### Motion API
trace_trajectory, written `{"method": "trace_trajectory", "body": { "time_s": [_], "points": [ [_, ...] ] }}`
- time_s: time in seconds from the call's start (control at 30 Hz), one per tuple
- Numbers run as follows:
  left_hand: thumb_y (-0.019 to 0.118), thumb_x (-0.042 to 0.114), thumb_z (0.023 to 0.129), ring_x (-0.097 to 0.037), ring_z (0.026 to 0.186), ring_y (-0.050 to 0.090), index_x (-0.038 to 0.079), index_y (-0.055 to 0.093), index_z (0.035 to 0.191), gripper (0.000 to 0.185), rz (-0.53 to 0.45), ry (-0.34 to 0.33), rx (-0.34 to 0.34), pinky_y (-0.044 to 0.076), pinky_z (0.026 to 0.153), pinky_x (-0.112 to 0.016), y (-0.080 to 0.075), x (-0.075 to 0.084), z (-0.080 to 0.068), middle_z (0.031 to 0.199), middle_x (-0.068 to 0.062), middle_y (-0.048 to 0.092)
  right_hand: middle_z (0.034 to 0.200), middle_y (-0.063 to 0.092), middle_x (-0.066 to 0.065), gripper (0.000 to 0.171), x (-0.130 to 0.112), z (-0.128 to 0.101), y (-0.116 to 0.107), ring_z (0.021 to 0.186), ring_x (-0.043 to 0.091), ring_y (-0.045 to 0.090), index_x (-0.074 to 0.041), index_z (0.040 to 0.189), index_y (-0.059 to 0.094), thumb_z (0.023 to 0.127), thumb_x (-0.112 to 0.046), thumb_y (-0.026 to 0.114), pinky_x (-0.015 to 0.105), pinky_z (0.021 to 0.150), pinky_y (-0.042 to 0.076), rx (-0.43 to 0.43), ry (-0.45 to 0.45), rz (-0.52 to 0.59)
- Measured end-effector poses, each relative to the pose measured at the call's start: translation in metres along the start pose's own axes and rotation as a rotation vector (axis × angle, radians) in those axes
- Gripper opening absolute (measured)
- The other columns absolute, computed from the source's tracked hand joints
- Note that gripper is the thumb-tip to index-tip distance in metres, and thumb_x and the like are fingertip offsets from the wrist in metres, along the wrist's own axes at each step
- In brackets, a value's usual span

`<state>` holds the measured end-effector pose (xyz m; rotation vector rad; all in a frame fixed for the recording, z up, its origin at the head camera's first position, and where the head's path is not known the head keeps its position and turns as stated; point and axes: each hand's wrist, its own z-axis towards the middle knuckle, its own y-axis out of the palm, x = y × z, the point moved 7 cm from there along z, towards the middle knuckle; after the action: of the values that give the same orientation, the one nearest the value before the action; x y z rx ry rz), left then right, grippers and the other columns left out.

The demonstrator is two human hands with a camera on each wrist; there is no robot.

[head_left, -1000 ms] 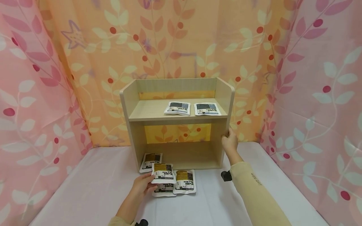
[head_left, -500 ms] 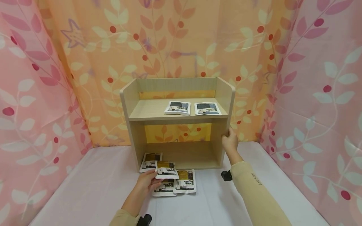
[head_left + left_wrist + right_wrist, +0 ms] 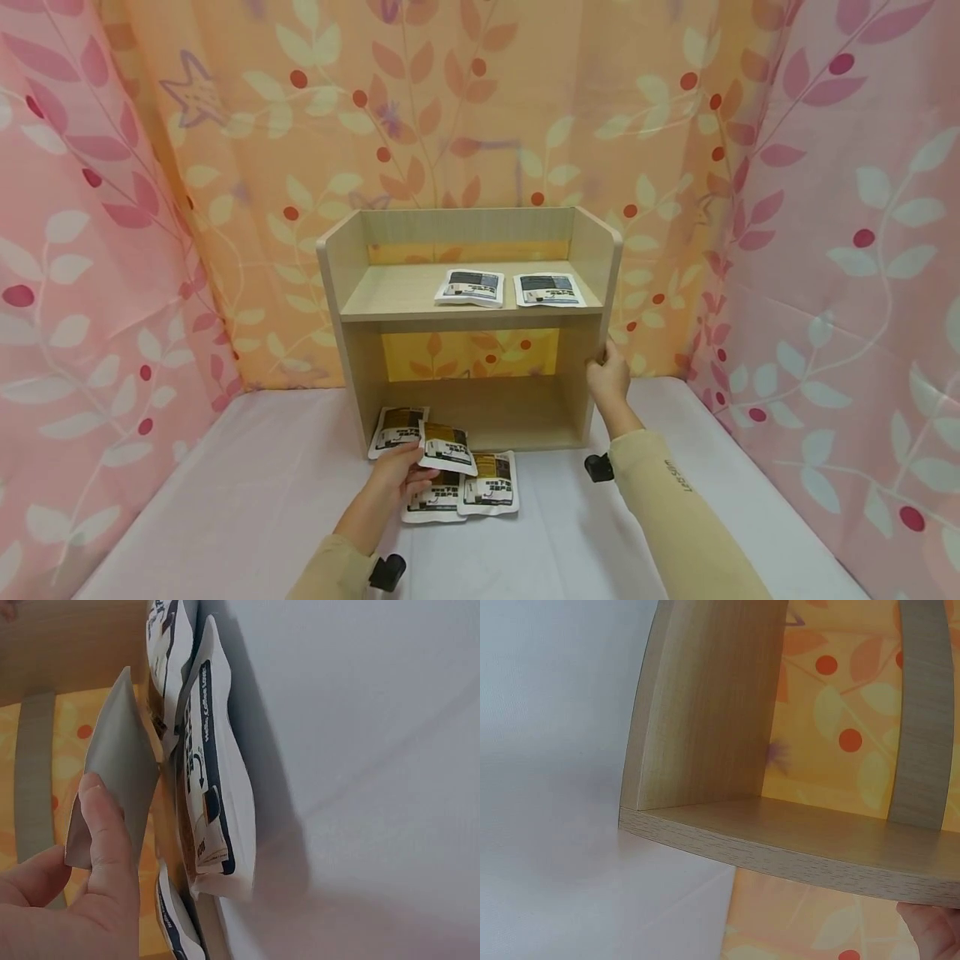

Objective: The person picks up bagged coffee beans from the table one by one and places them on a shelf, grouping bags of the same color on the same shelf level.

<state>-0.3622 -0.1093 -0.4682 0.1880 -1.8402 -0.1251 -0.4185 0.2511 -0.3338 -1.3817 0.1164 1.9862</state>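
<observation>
Nearest us, the left hand (image 3: 397, 473) is low over the white table (image 3: 247, 492), thumb and fingers pinching a pouch (image 3: 447, 447) by its edge, lifted clear and tilted above the pile. The left wrist view shows the thumb (image 3: 105, 840) pressed flat on the pouch's (image 3: 120, 772) plain silver back. Right under it lie two more pouches (image 3: 465, 496) side by side on the table, touching each other, and a fourth pouch (image 3: 396, 429) sits just behind, its far edge up against the foot of the shelf (image 3: 352, 283).

Across to the right hand (image 3: 609, 379): it grips the front edge of the shelf's right side panel, fingers wrapped round the board, about level with the lower compartment. The right wrist view shows only a sliver of that hand (image 3: 930, 930) under the wooden edge (image 3: 795, 855).

Further back and up, two pouches (image 3: 510, 288) lie flat on the upper board, right of centre, close together but apart. Behind it all hangs an orange leaf-print curtain (image 3: 465, 108), with pink ones either side.
</observation>
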Motion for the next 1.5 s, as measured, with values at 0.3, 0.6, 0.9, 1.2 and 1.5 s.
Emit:
{"method": "trace_trajectory", "body": {
  "time_s": [0.3,0.6,0.9,1.2,1.5],
  "points": [
    [0.047,-0.007,0.097,-0.017,0.071,0.069,-0.018,0.024,0.143,0.054,-0.011,0.000,-0.034,0.057,0.065,-0.025,0.007,0.007,0.011,0.116,-0.036,0.055,0.113,0.064,0.026,0.015,-0.001,0.000,0.001,0.103,0.044,0.056,0.002,0.098,0.056,0.083,0.002,0.053,0.057,0.085,0.042,0.004,0.001,-0.016],
    [0.044,-0.002,0.099,-0.015,0.072,0.067,-0.020,0.021,0.143,0.053,0.003,-0.034,-0.013,0.057,0.070,-0.026,0.012,0.008,0.021,0.119,-0.038,0.047,0.103,0.064,0.026,0.005,-0.001,-0.001,-0.002,0.094,0.043,0.056,0.001,0.087,0.051,0.083,0.002,0.054,0.054,0.078,0.042,0.028,-0.006,-0.024],
    [0.038,0.005,0.102,-0.037,0.100,0.064,-0.021,0.016,0.143,0.053,-0.032,-0.056,-0.013,0.047,0.096,-0.043,0.021,0.011,0.026,0.138,-0.044,0.022,0.103,0.065,0.025,0.015,-0.001,-0.001,0.000,0.094,0.042,0.057,0.003,0.093,0.056,0.079,0.005,0.052,0.054,0.078,0.044,0.042,-0.024,-0.013],
    [0.035,0.005,0.102,-0.054,0.127,0.036,-0.018,0.007,0.146,0.057,0.011,-0.057,-0.084,0.037,0.105,-0.050,0.035,0.014,0.026,0.143,-0.046,0.014,0.112,0.065,0.026,0.032,-0.001,0.000,-0.002,0.106,0.045,0.058,0.001,0.110,0.060,0.079,0.004,0.051,0.058,0.085,0.043,0.029,-0.015,-0.020],
    [0.039,0.003,0.100,-0.057,0.133,0.021,-0.015,-0.003,0.148,0.066,-0.078,-0.070,-0.110,0.033,0.108,-0.049,0.044,0.015,0.021,0.150,-0.040,-0.005,0.114,0.065,0.025,0.035,0.001,-0.001,-0.001,0.108,0.044,0.057,0.000,0.114,0.062,0.080,0.003,0.053,0.057,0.089,0.043,0.029,-0.007,-0.014]
  ]
}}
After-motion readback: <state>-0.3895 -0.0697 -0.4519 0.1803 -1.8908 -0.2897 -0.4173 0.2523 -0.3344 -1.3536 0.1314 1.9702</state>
